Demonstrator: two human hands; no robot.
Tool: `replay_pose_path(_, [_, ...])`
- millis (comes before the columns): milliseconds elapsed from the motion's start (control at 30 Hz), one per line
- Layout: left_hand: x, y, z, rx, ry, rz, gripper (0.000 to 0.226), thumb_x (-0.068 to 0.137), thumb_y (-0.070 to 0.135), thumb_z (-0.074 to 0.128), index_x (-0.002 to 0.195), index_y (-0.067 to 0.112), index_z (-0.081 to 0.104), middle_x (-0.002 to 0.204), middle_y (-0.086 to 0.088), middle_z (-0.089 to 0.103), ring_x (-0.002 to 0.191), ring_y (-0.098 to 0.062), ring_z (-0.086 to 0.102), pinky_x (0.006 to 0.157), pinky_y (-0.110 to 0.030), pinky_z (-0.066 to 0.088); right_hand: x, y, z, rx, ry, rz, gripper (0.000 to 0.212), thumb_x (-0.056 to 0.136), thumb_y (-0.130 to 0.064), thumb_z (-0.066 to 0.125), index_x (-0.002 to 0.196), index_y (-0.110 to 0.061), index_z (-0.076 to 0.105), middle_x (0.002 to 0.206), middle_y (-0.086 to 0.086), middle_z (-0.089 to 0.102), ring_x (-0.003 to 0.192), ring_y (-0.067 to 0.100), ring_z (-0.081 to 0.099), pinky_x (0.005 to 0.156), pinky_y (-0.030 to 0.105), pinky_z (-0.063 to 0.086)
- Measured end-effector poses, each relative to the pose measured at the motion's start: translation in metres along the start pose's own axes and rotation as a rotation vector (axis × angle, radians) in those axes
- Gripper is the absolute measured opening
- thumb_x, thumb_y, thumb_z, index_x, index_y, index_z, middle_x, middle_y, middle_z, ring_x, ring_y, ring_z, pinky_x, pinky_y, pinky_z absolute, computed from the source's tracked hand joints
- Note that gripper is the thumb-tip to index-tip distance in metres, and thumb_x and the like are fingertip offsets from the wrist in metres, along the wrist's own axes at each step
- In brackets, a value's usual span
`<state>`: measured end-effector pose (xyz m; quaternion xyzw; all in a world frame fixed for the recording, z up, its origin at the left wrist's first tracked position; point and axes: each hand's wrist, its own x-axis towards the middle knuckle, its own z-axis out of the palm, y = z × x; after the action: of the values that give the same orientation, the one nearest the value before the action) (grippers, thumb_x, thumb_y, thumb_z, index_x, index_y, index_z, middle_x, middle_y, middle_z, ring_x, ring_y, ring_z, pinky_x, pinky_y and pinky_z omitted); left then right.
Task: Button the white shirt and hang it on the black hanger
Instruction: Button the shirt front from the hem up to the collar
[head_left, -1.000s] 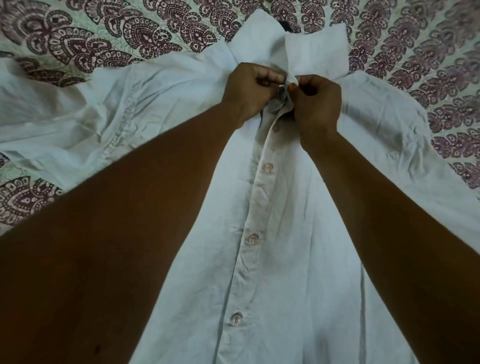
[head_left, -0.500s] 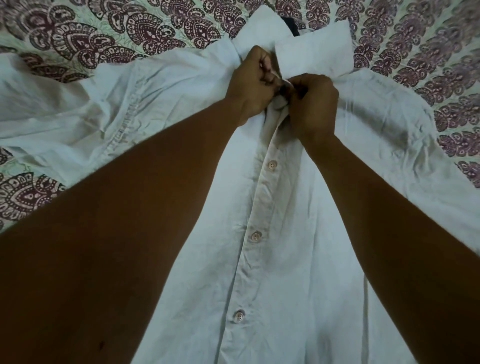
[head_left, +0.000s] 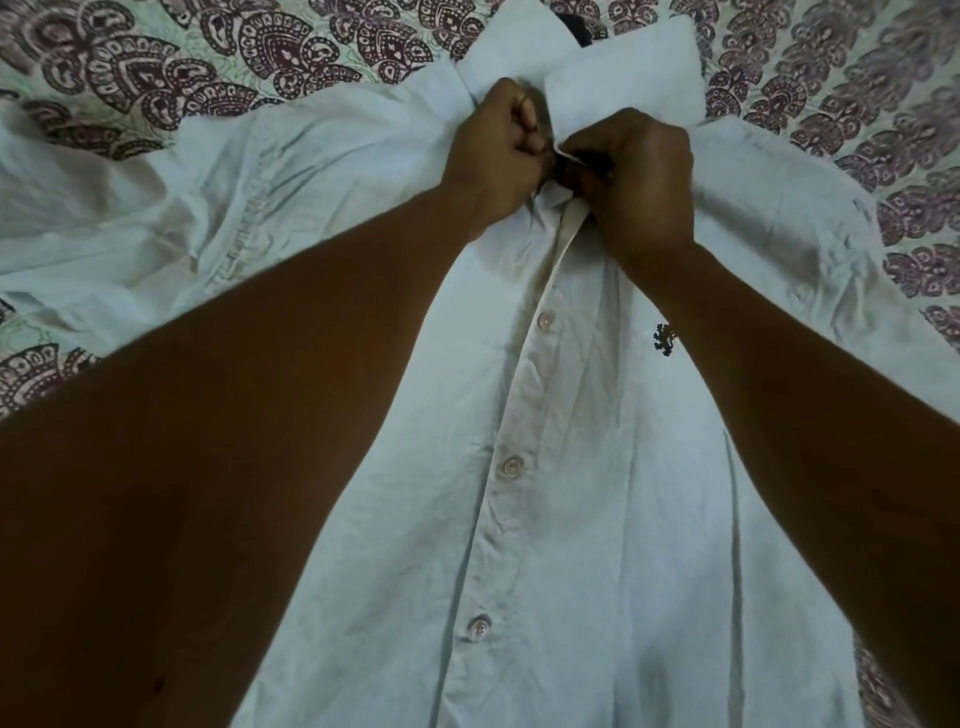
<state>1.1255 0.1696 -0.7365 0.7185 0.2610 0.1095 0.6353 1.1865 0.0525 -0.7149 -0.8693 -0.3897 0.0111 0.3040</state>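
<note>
From the head camera, the wrinkled white cotton shirt (head_left: 597, 519) lies front-up and spread flat on a bedsheet printed with maroon paisley fans (head_left: 156, 67), collar away from the person. Laid out this way, the button strip runs straight toward the viewer and both front edges can be lined up without the cloth sagging.

Three small pale round buttons (head_left: 511, 466) down the strip sit through their holes, so the lower front looks fastened already. A small dark embroidered emblem (head_left: 662, 340) marks the chest beside the right forearm.

Both hands meet at the neck of the shirt, just under the raised white collar (head_left: 623, 78). The left hand (head_left: 498, 156) is curled into a tight fist-like pinch on the collar-side edge of the cloth, apparently to hold that edge taut. The right hand (head_left: 634, 182) is also curled closed, its fingertips nipping a small fold of the opposite edge where the hands touch. This looks like the top button being worked through its hole, though the button itself is hidden by the fingers.

A dark shape (head_left: 582, 31) peeks out behind the collar; it may be the black hanger, but too little shows to be sure. Hanging is not yet begun.
</note>
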Motion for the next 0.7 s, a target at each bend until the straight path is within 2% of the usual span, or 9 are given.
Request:
replay_pose_path(67, [0.0,0.001,0.0,0.072,0.039,0.03,0.039,0.083,-0.003,0.055,0.072,0.027,0.034,0.069,0.004,0.045,0.073,-0.016,0.048,0.059,-0.014,0.039,0.005,0.002,-0.001,-0.065,-0.046,-0.043,0.02,0.082,-0.02,0.06,0.087,-0.005,0.073,0.091,0.018,0.069,0.084,0.032,0.064,0.072,0.04,0.049])
replay_pose_path(133, [-0.003,0.004,0.001,-0.014,0.017,0.039,0.038,0.083,-0.013,0.048,0.073,0.02,0.033,0.066,-0.001,0.041,0.067,-0.015,0.042,0.055,-0.013,0.037,0.009,0.005,-0.003,-0.158,-0.11,-0.109,0.023,0.083,-0.021,0.056,0.081,-0.004,0.072,0.083,0.019,0.068,0.078,0.034,0.062,0.064,0.033,0.043])
replay_pose_path(200, [-0.003,0.0,-0.002,-0.059,-0.007,0.042,0.037,0.082,-0.019,0.044,0.074,0.016,0.033,0.063,-0.004,0.039,0.062,-0.011,0.038,0.054,-0.014,0.036,0.012,0.007,-0.004,-0.19,-0.136,-0.124,0.023,0.08,-0.02,0.054,0.08,-0.004,0.072,0.079,0.019,0.068,0.074,0.034,0.061,0.062,0.031,0.039])
replay_pose_path(300, [-0.004,-0.002,-0.005,-0.057,-0.051,0.057,0.033,0.079,-0.008,0.052,0.077,0.02,0.034,0.062,0.0,0.046,0.062,-0.012,0.045,0.061,-0.024,0.041,0.01,0.006,-0.003,-0.058,-0.073,-0.019,0.022,0.076,-0.022,0.058,0.08,-0.007,0.073,0.077,0.014,0.071,0.071,0.028,0.064,0.064,0.036,0.049])
replay_pose_path(400, [-0.005,-0.002,-0.004,-0.072,-0.053,0.08,0.025,0.077,-0.004,0.052,0.085,0.017,0.041,0.068,-0.004,0.053,0.069,-0.021,0.053,0.065,-0.03,0.043,0.006,0.006,0.0,0.035,0.002,0.069,0.017,0.077,-0.022,0.063,0.078,-0.008,0.073,0.074,0.011,0.071,0.069,0.025,0.064,0.067,0.04,0.051])
replay_pose_path(500, [-0.006,0.001,0.0,-0.054,-0.065,0.098,0.036,0.08,-0.011,0.048,0.109,0.009,0.052,0.083,-0.016,0.058,0.076,-0.02,0.053,0.071,-0.026,0.045,0.006,0.005,-0.002,0.026,-0.013,0.067,0.018,0.075,-0.021,0.061,0.077,-0.006,0.071,0.071,0.012,0.069,0.067,0.027,0.063,0.064,0.041,0.05])
replay_pose_path(567, [-0.008,0.001,0.001,0.008,-0.069,0.15,0.04,0.078,-0.011,0.047,0.105,0.016,0.058,0.092,-0.022,0.061,0.078,-0.016,0.055,0.075,-0.021,0.047,0.005,0.004,-0.005,-0.011,-0.037,0.028,0.02,0.072,-0.021,0.058,0.08,-0.006,0.07,0.073,0.013,0.068,0.069,0.029,0.062,0.063,0.039,0.049])
replay_pose_path(633, [-0.007,0.0,0.001,0.08,-0.023,0.171,0.033,0.08,-0.009,0.051,0.098,0.016,0.062,0.09,-0.015,0.064,0.076,-0.011,0.056,0.074,-0.015,0.048,0.005,0.003,-0.008,-0.057,-0.05,-0.009,0.023,0.069,-0.021,0.058,0.083,-0.005,0.069,0.076,0.015,0.068,0.07,0.031,0.062,0.063,0.037,0.047])
replay_pose_path(700, [-0.003,0.002,0.001,0.103,0.004,0.147,0.025,0.081,-0.006,0.057,0.098,0.01,0.066,0.087,-0.01,0.066,0.073,-0.007,0.058,0.074,-0.016,0.049,0.005,0.003,-0.008,-0.068,-0.044,-0.02,0.026,0.066,-0.022,0.057,0.083,-0.005,0.068,0.076,0.016,0.067,0.07,0.032,0.061,0.063,0.038,0.047])
